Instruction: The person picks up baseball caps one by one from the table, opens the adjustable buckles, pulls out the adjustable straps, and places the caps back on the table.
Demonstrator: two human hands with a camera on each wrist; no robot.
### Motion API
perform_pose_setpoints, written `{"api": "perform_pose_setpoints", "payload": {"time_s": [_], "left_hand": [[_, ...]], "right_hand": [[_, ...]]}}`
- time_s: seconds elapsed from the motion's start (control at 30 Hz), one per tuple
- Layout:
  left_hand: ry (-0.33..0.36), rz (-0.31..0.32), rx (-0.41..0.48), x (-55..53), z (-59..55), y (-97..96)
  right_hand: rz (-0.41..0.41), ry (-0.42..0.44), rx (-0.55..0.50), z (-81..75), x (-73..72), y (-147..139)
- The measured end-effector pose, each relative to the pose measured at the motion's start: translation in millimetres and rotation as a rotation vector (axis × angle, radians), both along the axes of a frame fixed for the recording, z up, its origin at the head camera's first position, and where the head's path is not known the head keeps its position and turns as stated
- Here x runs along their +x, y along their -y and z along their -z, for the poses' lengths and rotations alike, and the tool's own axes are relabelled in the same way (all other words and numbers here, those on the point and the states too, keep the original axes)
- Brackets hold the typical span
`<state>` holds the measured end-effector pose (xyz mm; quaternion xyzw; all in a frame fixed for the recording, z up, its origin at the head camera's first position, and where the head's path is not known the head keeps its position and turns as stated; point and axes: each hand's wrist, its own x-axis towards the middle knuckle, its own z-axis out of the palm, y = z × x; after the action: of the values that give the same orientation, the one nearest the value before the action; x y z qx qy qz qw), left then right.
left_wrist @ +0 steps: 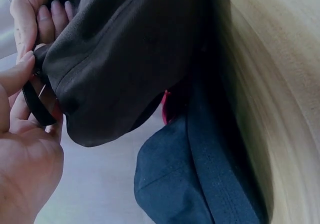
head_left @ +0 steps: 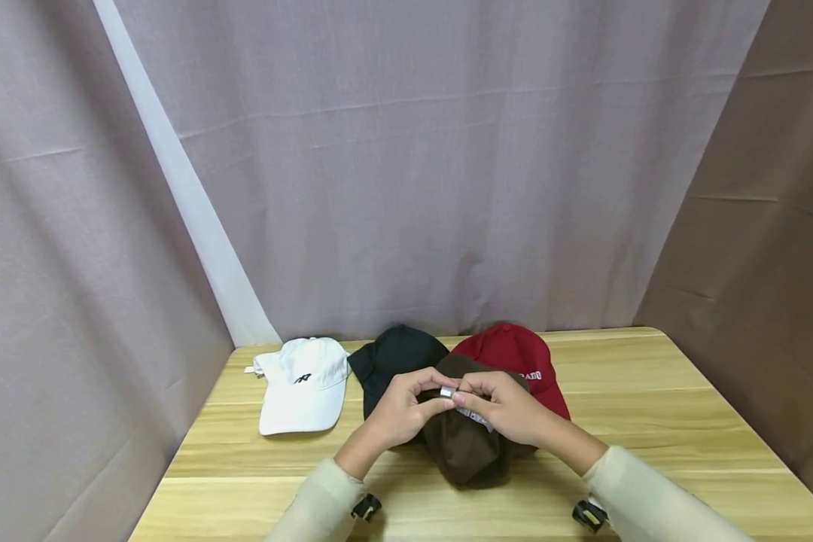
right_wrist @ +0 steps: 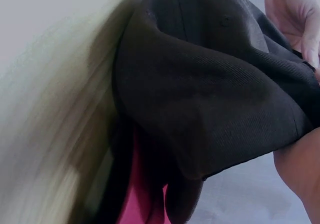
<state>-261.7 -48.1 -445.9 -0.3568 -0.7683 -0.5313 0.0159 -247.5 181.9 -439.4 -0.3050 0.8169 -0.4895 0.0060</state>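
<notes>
Both hands meet at the back strap of a brown baseball cap [head_left: 462,455], lifted a little off the table with its crown toward the person. My left hand [head_left: 401,410] pinches the strap between thumb and fingers from the left. From the right, my right hand [head_left: 508,410] pinches the strap by a small pale tab or buckle [head_left: 447,391]. A dark loose strap end [left_wrist: 39,106] crosses the left fingers in the left wrist view. The right wrist view shows mostly the cap's dark crown [right_wrist: 210,99], and the right fingertips are partly hidden there.
Behind the brown cap, a black cap [head_left: 406,354] and a red cap [head_left: 508,346] with white lettering lie on the wooden table [head_left: 650,421]. A white cap [head_left: 305,384] with a small black emblem sits at the left. Grey curtains [head_left: 406,188] hang behind the table.
</notes>
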Motion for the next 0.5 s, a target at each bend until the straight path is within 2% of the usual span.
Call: {"api": "perform_pose_setpoints", "payload": {"time_s": [0.5], "left_hand": [[-0.016,0.020,0.022,1.0,-0.7,-4.2]], "right_hand": [[-0.036,0.015,-0.038,-0.3,2.3,-5.2]]}}
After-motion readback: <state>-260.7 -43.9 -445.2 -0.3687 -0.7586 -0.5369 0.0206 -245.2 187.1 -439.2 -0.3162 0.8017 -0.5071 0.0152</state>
